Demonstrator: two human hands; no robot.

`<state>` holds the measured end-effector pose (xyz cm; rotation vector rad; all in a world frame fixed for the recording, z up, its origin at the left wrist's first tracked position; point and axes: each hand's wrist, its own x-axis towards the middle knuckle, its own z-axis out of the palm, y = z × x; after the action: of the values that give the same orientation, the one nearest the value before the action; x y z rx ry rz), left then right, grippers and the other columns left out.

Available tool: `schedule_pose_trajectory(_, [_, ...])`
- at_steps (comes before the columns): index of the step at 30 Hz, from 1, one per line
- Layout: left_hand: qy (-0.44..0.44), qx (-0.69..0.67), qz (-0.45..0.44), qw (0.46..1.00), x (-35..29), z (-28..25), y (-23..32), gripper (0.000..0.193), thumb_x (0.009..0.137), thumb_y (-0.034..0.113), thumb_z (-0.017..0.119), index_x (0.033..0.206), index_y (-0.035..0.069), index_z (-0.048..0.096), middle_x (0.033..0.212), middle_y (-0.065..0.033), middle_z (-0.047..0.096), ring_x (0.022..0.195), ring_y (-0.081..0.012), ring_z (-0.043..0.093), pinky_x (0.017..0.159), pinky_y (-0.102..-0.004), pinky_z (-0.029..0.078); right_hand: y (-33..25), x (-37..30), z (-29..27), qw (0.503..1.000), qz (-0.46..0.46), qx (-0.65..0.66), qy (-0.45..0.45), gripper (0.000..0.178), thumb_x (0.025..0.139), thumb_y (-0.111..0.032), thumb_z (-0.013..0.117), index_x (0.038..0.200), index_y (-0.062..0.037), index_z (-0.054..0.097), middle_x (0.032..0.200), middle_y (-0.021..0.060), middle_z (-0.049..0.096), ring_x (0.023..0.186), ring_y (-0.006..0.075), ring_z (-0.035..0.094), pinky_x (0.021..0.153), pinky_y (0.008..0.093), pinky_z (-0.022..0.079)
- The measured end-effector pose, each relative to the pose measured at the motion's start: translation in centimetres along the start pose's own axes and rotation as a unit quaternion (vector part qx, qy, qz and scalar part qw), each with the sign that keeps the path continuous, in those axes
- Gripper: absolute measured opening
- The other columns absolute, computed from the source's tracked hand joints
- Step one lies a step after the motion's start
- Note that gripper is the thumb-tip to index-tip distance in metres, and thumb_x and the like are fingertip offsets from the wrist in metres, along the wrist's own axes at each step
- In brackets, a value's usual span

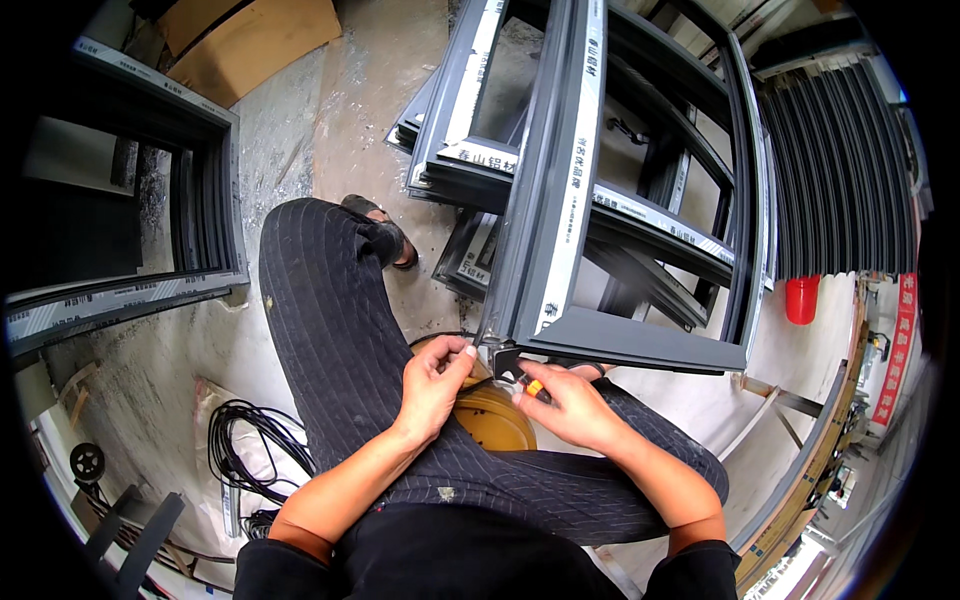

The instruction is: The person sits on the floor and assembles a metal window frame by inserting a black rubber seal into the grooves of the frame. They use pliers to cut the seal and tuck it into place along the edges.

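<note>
A dark grey window frame [640,335] with strips of white protective film lies across my lap, its near corner between my hands. At that corner sits a small black piece [508,362]; I cannot tell whether it is fixed to the frame. My left hand [432,385] is closed in a pinch against the corner's left side, and what the fingertips hold is too small to name. My right hand [580,408] is closed round a small tool with a yellow and black handle [537,388], just below the corner. The tool's working end is hidden. Beneath my hands stands a yellow bucket [505,428].
More dark frames [470,185] are stacked beyond this one. Another stack of frames [130,295] stands at left. Black cable [250,440] lies coiled at lower left. On the right are a red bucket [801,300], dark ribbed panels [830,170] and a long workbench edge [800,490].
</note>
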<state>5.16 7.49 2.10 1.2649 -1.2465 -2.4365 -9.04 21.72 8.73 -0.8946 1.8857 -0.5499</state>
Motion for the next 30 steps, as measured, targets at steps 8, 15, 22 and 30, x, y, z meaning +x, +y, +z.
schedule_pose_trajectory(8, [-0.015,0.124,0.107,0.986,0.3,-0.8,0.1,0.016,0.091,0.013,0.062,0.095,-0.002,0.063,0.075,-0.0002,0.060,0.069,-0.0055,0.052,0.063,-0.0228,0.043,-1.4,1.7,-0.7,0.998,0.036,0.008,-0.058,0.053,0.091,-0.030,0.060,0.132,0.0029,0.050,0.112,0.0262,0.063,0.106,0.0355,0.062,0.091,0.0389,0.047])
schedule_pose_trajectory(15, [-0.010,0.212,0.164,0.963,0.5,-1.3,1.1,0.016,0.089,0.013,0.062,0.093,-0.002,0.064,0.075,-0.0077,0.062,0.064,-0.0132,0.056,0.060,-0.0275,0.044,-1.4,1.9,-0.2,0.999,0.014,-0.039,-0.030,0.052,0.089,-0.030,0.064,0.126,0.0057,0.054,0.096,0.0208,0.067,0.092,0.0316,0.066,0.087,0.0371,0.048])
schedule_pose_trajectory(22, [-0.016,0.232,0.153,0.961,0.4,-1.4,1.9,0.017,0.089,0.015,0.063,0.091,-0.001,0.065,0.075,-0.0082,0.062,0.064,-0.0151,0.057,0.059,-0.0280,0.044,-2.1,1.9,-0.8,0.997,0.033,-0.038,-0.060,0.039,0.089,-0.024,0.065,0.114,0.0047,0.059,0.090,0.0177,0.067,0.089,0.0285,0.067,0.084,0.0361,0.048])
schedule_pose_trajectory(30, [-0.025,0.200,0.105,0.974,0.9,-1.1,0.6,0.017,0.089,0.016,0.062,0.091,-0.001,0.064,0.071,-0.0038,0.060,0.064,-0.0095,0.053,0.060,-0.0257,0.044,0.7,-3.6,4.5,0.937,0.092,0.281,-0.187,0.040,0.081,-0.012,0.077,0.111,0.0005,0.052,0.082,0.0039,0.062,0.073,0.0121,0.061,0.070,0.0265,0.051])
